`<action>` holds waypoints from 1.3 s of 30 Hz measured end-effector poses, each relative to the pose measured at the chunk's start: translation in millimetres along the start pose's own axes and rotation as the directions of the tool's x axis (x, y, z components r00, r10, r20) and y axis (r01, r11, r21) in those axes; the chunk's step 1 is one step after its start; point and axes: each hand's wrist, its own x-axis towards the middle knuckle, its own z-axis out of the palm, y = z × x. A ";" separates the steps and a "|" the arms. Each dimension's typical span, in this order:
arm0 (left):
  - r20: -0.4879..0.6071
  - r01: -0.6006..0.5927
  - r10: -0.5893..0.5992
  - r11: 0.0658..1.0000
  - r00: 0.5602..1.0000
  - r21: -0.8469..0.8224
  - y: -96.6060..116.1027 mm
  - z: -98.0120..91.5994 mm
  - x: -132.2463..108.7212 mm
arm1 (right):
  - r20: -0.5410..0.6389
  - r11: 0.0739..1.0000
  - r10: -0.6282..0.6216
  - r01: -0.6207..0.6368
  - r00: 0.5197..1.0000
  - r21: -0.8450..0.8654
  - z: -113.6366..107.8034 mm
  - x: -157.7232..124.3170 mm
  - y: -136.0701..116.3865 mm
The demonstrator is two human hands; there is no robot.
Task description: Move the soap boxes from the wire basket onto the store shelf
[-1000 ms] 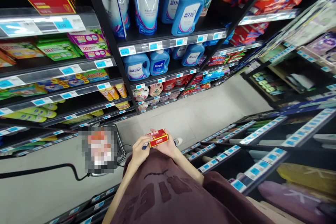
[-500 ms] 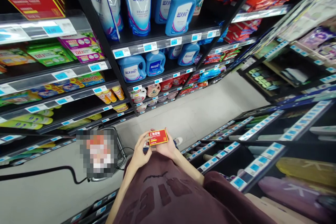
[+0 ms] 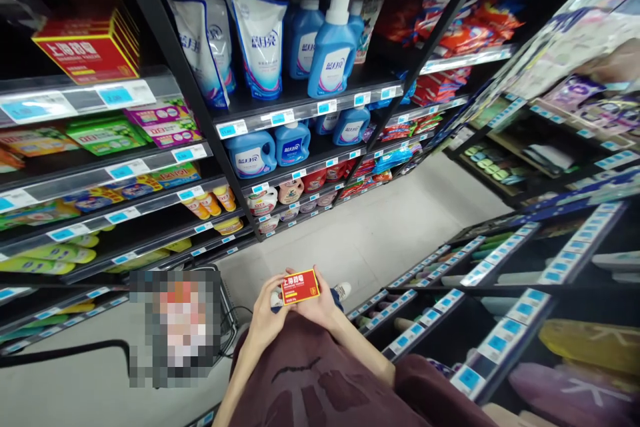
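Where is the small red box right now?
Head view, low centre: the small red box is held between left hand and right hand, just above the maroon shirt.

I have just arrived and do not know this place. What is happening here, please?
A person stands in a shop aisle between stocked shelves and holds a small red box in front of the body, with its printed face up. The left hand grips its left end and the right hand supports the right side. Red cartons with similar print sit on a high shelf to the left, and blue detergent bottles stand on the shelves ahead.
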 end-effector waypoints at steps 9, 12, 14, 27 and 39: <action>-0.110 -0.115 0.120 0.992 0.987 0.049 -2.5 2.5 -3.2 | 0.011 0.997 -0.047 0.047 0.999 0.056 3.9 6.0 3.4; -0.111 -0.110 0.114 0.993 0.987 0.041 -3.2 2.2 -3.4 | 0.025 0.996 -0.057 0.055 0.998 0.063 3.6 7.0 4.1; -0.105 -0.098 0.100 0.995 0.989 0.026 -3.4 1.9 -3.5 | 0.037 0.996 -0.056 0.053 0.998 0.074 3.6 6.9 4.1; -0.024 0.220 -0.225 0.968 0.974 -0.122 -0.4 -2.6 -0.5 | -0.008 0.997 0.015 -0.015 1.000 0.071 4.2 8.3 6.0; -0.104 0.095 -0.106 0.990 0.989 -0.099 15.6 -21.6 19.1 | -0.055 0.998 0.025 -0.022 0.998 0.067 4.5 17.1 14.4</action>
